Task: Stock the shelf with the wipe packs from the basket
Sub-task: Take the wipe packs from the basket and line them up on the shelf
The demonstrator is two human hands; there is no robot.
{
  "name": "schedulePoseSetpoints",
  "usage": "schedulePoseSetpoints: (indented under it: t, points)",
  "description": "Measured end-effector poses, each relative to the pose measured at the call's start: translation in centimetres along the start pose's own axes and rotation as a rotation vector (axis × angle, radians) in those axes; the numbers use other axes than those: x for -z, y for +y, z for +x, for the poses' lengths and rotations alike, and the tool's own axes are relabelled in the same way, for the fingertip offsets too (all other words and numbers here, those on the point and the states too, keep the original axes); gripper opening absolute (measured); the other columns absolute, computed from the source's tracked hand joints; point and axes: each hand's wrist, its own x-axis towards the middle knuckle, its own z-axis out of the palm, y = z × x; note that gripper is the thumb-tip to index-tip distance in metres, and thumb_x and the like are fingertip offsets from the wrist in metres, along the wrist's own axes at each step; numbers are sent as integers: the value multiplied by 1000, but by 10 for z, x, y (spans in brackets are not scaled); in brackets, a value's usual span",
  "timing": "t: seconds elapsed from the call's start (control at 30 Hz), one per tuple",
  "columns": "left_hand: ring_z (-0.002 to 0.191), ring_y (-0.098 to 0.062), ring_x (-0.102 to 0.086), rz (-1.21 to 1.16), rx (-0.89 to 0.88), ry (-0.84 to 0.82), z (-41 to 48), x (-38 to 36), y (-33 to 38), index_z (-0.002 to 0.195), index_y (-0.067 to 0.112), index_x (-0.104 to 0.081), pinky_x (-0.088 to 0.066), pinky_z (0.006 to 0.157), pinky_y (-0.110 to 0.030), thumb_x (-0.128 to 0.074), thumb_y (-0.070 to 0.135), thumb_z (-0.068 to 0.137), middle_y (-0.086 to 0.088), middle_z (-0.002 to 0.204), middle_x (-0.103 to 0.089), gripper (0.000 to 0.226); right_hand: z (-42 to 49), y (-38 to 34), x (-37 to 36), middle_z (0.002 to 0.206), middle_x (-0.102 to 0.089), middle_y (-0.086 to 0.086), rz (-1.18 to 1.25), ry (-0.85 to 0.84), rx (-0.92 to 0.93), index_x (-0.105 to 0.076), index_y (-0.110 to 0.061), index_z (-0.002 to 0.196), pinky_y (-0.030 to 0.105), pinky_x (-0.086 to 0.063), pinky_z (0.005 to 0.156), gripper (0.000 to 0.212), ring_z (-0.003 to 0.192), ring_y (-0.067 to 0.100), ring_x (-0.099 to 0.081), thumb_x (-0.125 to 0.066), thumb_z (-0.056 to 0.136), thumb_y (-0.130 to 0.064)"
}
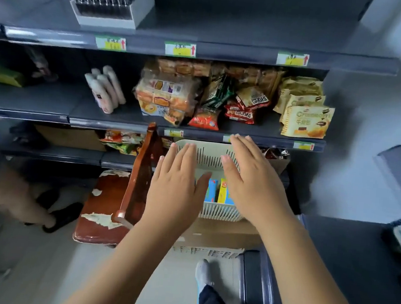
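A cream slotted basket (208,157) stands on a cardboard box in front of the shelves. Inside it, blue and yellow wipe packs (218,191) stand upright, partly hidden by my hands. My left hand (176,186) hovers flat over the basket's left side, fingers straight, holding nothing. Over the right side my right hand (250,178) is spread flat too, its fingertips near the middle shelf's edge (256,140). The middle shelf (53,105) has bare dark surface at its left part.
Snack bags (304,112), bread packs (165,95) and pink tubes (105,87) fill the middle shelf. A worn brown chair (110,204) stands left of the basket. Another person's legs and dark shoes (63,212) are at the left. A dark counter (354,262) lies to the right.
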Motion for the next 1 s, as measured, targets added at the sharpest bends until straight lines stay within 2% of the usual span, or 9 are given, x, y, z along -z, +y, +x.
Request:
schedulePoseSetpoints:
  t: [0.13, 0.23, 0.3, 0.4, 0.53, 0.63, 0.77, 0.93, 1.0]
  points:
    - [155, -24, -20, -44, 106, -121, 76, -60, -29, 157, 15, -31, -22, 126, -44, -39, 50, 105, -2, 162, -38, 63, 84, 50, -37, 165, -29, 0, 95, -33, -161, -30, -17, 158, 37, -18, 123, 57, 156, 14, -13, -29, 108, -45]
    - [154, -26, -23, -76, 178, -294, 112, -112, -53, 156, 12, -34, -22, 125, -39, -43, 45, 105, -6, 161, -40, 61, 123, 89, -75, 155, -43, 3, 257, -60, -308, -41, -17, 152, 42, -30, 120, 48, 148, 19, -32, -31, 109, -35]
    - [152, -27, -26, -38, 182, -399, 126, -146, -69, 154, 12, -37, -21, 124, -37, -46, 41, 105, -8, 158, -43, 58, 134, 111, -99, 139, -56, 6, 299, -138, -454, -54, -15, 137, 41, -46, 101, 41, 125, 23, -52, -33, 106, -32]
    - [147, -27, -33, -5, 203, -536, 140, -190, -87, 151, 14, -41, -29, 119, -38, -51, 40, 102, -6, 154, -47, 56, 135, 139, -136, 113, -64, 16, 202, -299, -742, -61, -8, 106, 39, -47, 75, 35, 95, 32, -61, -39, 100, -35]
    - [148, -27, -31, -6, 235, -703, 156, -235, -99, 153, 14, -35, -30, 119, -40, -59, 41, 98, -5, 158, -40, 66, 127, 158, -165, 121, -70, 10, 113, -501, -914, -63, -15, 121, 37, -49, 93, 53, 112, 32, -65, -44, 91, -55]
    - [149, -29, -28, -15, 275, -794, 165, -261, -103, 156, 15, -29, -31, 120, -44, -65, 49, 94, -4, 160, -36, 79, 131, 164, -166, 118, -67, 7, 23, -602, -945, -59, -19, 120, 30, -34, 78, 33, 114, 28, -61, -52, 97, -42]
    - [142, -29, -39, 109, 171, -887, 172, -282, -103, 147, 23, -43, -31, 118, -51, -84, 54, 73, 0, 151, -45, 91, 139, 175, -183, 92, -69, 4, 124, -555, -1053, -63, -13, 87, 26, -28, 53, 28, 70, 20, -55, -56, 90, -40]
    - [135, -30, -44, 295, 61, -870, 169, -301, -101, 136, 25, -49, -16, 121, -60, -85, 52, 72, -3, 137, -50, 79, 136, 193, -222, 89, -71, 7, 162, -444, -1115, -69, -13, 97, 34, -59, 72, 27, 83, 26, -70, -67, 77, -31]
    - [131, -29, -45, 324, 37, -832, 166, -305, -101, 133, 25, -51, -18, 121, -59, -85, 52, 71, -3, 131, -49, 76, 130, 198, -234, 88, -71, 6, 175, -430, -1132, -69, -12, 94, 33, -57, 67, 23, 85, 29, -71, -70, 75, -24]
